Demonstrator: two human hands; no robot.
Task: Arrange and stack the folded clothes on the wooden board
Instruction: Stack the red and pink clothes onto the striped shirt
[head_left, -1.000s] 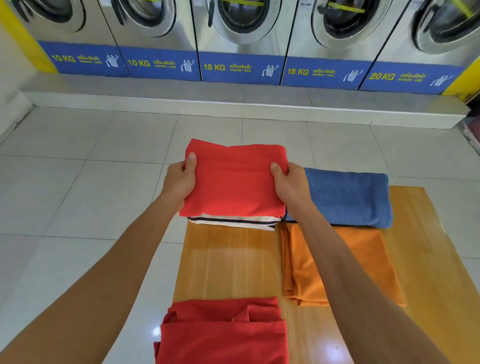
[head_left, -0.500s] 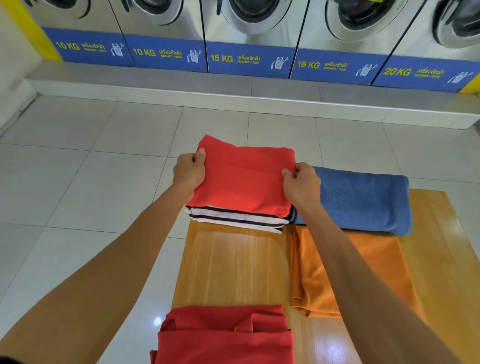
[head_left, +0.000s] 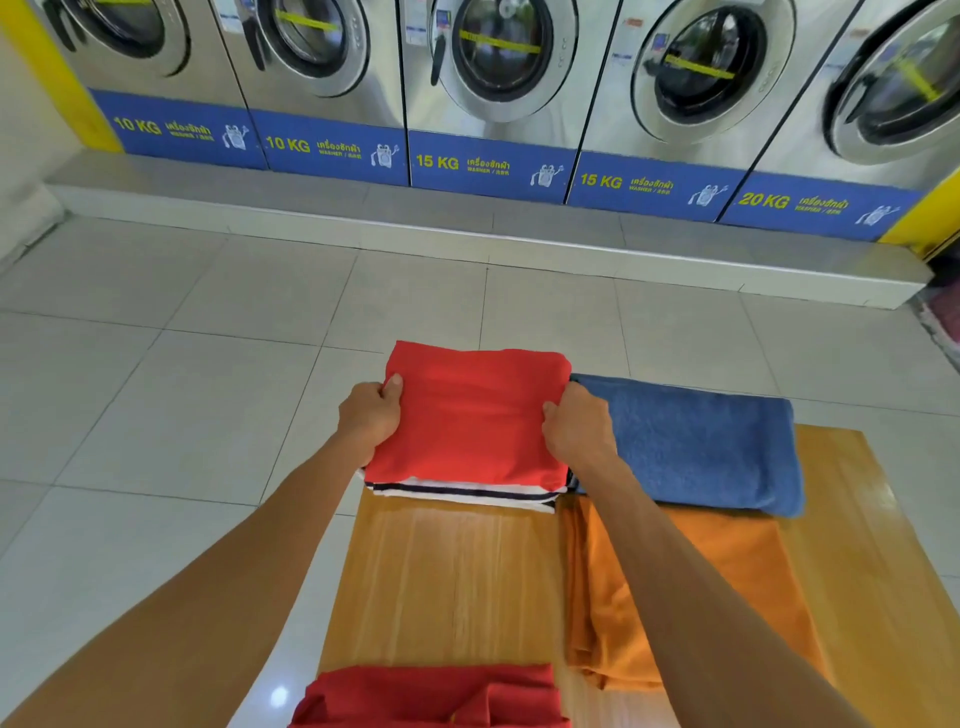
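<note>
While hands grip its sides, red folded garment (head_left: 470, 415) tops striped garment (head_left: 462, 492).

Five steel front-loading washing machines (head_left: 498, 78) line the top of the frame on a grey plinth (head_left: 467, 228); glossy pale floor tiles (head_left: 156, 405) fill the middle.

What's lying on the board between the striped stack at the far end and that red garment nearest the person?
Nothing: in the head view the wooden board is bare between the striped stack and the near red garment. The orange cloth lies beside that stretch.
</note>
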